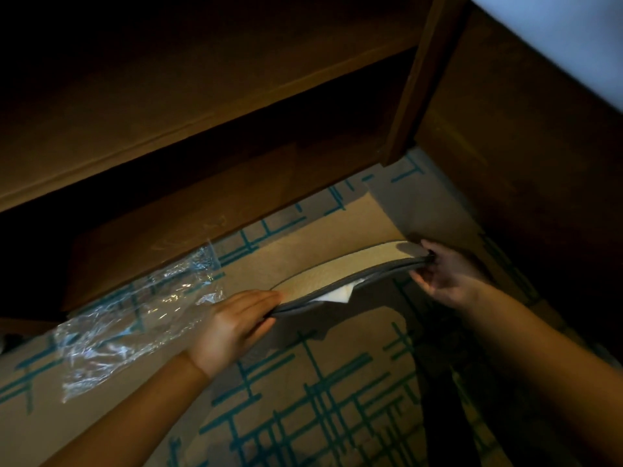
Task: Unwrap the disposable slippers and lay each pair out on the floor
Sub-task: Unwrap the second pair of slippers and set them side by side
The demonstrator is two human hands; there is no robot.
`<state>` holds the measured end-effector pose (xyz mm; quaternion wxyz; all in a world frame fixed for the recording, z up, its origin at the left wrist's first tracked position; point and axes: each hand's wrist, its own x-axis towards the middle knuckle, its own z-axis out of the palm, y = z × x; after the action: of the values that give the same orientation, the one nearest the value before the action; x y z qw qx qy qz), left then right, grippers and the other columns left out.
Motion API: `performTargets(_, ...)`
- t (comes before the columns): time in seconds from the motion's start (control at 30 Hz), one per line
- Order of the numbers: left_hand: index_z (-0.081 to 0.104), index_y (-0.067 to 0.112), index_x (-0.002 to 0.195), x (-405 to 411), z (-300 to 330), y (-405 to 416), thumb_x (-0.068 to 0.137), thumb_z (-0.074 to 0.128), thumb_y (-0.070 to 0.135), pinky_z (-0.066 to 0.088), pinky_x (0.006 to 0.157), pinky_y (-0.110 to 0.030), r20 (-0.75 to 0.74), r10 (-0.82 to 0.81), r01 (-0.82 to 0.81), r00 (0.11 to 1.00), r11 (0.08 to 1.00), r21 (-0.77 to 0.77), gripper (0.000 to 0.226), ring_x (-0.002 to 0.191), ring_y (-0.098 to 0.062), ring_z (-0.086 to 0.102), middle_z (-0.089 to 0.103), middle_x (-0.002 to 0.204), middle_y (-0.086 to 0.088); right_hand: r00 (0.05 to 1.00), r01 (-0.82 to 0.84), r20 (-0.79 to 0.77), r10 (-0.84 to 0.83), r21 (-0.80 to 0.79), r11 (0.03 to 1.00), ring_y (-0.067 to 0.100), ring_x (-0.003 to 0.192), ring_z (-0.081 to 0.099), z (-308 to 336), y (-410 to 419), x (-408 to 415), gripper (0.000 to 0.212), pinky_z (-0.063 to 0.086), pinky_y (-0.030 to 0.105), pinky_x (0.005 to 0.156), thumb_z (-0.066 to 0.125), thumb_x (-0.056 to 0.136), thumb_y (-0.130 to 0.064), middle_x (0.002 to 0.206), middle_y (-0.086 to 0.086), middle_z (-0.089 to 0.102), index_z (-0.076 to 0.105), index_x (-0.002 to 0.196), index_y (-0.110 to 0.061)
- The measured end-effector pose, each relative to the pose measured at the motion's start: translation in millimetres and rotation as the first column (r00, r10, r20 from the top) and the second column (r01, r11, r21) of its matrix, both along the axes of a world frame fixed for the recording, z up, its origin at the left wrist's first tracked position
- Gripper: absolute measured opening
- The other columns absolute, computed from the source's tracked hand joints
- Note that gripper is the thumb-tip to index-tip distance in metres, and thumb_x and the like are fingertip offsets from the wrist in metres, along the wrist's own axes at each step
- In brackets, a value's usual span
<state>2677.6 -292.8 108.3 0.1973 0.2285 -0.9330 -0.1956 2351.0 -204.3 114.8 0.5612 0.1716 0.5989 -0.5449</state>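
Both hands pinch the flat slippers (340, 274) above the carpet (303, 399): left hand (232, 326) at one end, right hand (448, 274) opposite; plastic wrapper (135, 318) lies left.

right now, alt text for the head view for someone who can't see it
Two bare hands hold a flat pair of beige slippers with grey edging above a patterned carpet, the left hand at one end and the right hand pinching the other. An empty clear plastic wrapper lies on the carpet to the left, beside dark wooden furniture.
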Motion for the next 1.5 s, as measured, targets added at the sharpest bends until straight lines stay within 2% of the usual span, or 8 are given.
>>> performTargets(0.13,0.072,0.006,0.098,-32,7,11,0.079,0.062,0.022,0.048,0.075,-0.016,0.007,0.144,-0.144,0.990,0.979,0.147,0.027,0.077,-0.007,0.064,0.074,0.086,-0.005,0.996,0.066,0.063,-0.060,-0.110,0.992,0.022,0.088,0.063,-1,14,16,0.042,0.049,0.034,0.068,0.039,0.093,-0.050,0.111,0.012,0.062,0.059,0.101,-0.013)
performTargets(0.27,0.074,0.008,0.091,-68,6,28,0.071,0.069,0.016,0.047,0.065,-0.016,-0.005,0.230,-0.217,0.973,0.928,0.304,0.022,0.077,-0.005,0.059,0.075,0.080,-0.004,0.994,-0.090,-0.068,0.089,-0.002,0.996,0.020,0.085,0.065,6,27,72,0.036,0.051,0.033,0.058,0.060,0.084,-0.042,0.110,0.004,0.061,0.052,0.116,-0.026)
performTargets(0.47,0.067,0.041,0.089,-92,-5,36,0.070,0.074,0.014,0.048,0.069,-0.002,0.034,0.193,-0.178,0.981,0.806,0.565,0.034,0.079,0.015,0.062,0.065,0.080,0.034,0.958,-0.104,-0.267,0.109,0.032,0.994,0.025,0.117,0.055,5,25,121,0.092,0.052,0.027,0.056,0.078,0.073,-0.022,0.146,0.007,0.042,0.022,0.145,-0.034)
performTargets(0.63,0.066,0.043,0.085,-82,-17,26,0.075,0.072,0.011,0.051,0.075,-0.009,0.119,0.128,-0.172,0.985,0.580,0.796,0.035,0.091,0.004,0.065,0.071,0.091,0.020,0.967,-0.131,-0.218,0.131,0.014,0.991,0.024,0.101,0.063,-2,28,121,0.083,0.054,0.027,0.055,0.068,0.081,-0.008,0.121,0.001,0.057,0.021,0.145,-0.034)
performTargets(0.83,0.065,0.033,0.091,-80,-29,23,0.075,0.071,0.001,0.050,0.073,-0.005,0.127,0.181,-0.203,0.975,0.511,0.835,0.036,0.085,0.009,0.066,0.074,0.083,0.018,0.969,-0.109,-0.222,0.105,-0.008,0.994,0.023,0.090,0.067,-3,34,122,0.045,0.052,0.019,0.045,0.059,0.085,-0.004,0.106,0.007,0.068,0.048,0.119,-0.031)
performTargets(1.03,0.063,0.018,0.100,-112,-51,5,0.084,0.060,0.002,0.053,0.051,-0.012,0.127,0.451,-0.299,0.883,0.334,0.894,0.022,0.057,0.000,0.067,0.070,0.074,0.006,0.918,0.236,-0.340,-0.206,0.049,0.971,0.003,0.053,0.066,-20,87,80,0.014,0.051,0.017,0.042,0.056,0.086,0.002,0.060,-0.003,0.071,0.067,0.090,-0.006)
performTargets(1.37,0.059,0.010,0.119,-153,-80,43,0.085,0.062,0.009,0.055,0.051,-0.020,0.358,0.317,-0.348,0.878,-0.088,0.933,0.034,0.075,-0.013,0.068,0.070,0.090,-0.004,0.889,0.324,-0.357,-0.288,0.045,0.945,0.021,0.086,0.067,-8,116,57,0.025,0.057,0.022,0.054,0.057,0.088,-0.005,0.099,0.014,0.070,0.063,0.112,-0.004)
performTargets(1.5,0.065,0.011,0.106,-157,-65,74,0.093,0.050,0.015,0.058,0.063,-0.024,0.400,0.152,-0.412,0.904,0.060,0.909,0.020,0.079,-0.016,0.064,0.068,0.089,-0.008,0.884,0.352,-0.349,-0.312,0.057,0.934,0.018,0.081,0.067,-9,113,62,0.020,0.054,0.026,0.056,0.058,0.089,-0.007,0.093,0.008,0.070,0.065,0.107,-0.007)
